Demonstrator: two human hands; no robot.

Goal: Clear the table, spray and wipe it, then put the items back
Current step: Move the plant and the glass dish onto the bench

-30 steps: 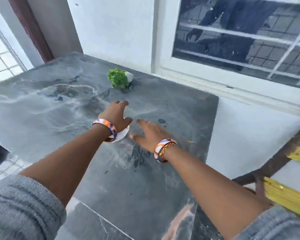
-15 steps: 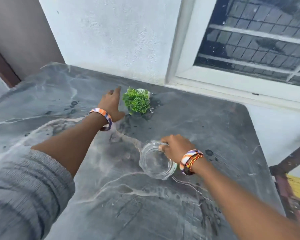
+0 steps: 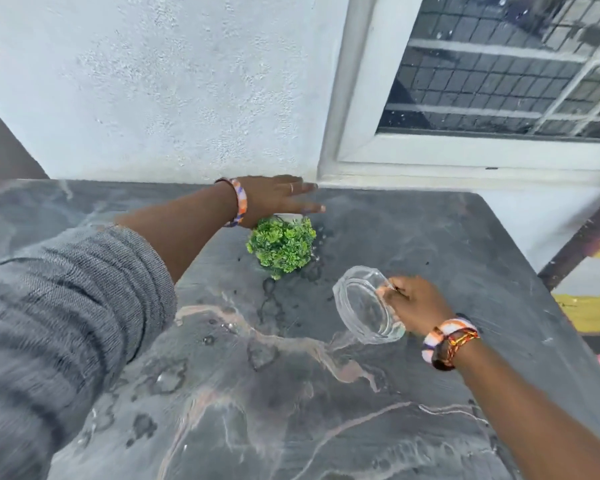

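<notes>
Plant position: small green plant [image 3: 280, 247] in a white pot sits far on the dark marbled table [image 3: 291, 410], close to the wall.
Left hand: left hand [image 3: 274, 199] hovers just beyond the plant, fingers [image 3: 309, 207] straight and released, pointing right; the pot lies directly nearward of the palm.
Right hand: right hand [image 3: 414, 301] grips the rim of a clear glass bowl [image 3: 368, 306], tilted, just right and near of the plant.
Nearer hand: the left, almost touching the pot.
Likely next move: curling the left fingers nearward around the pot, judging by the reach.
Table surface: wet patches show.
</notes>
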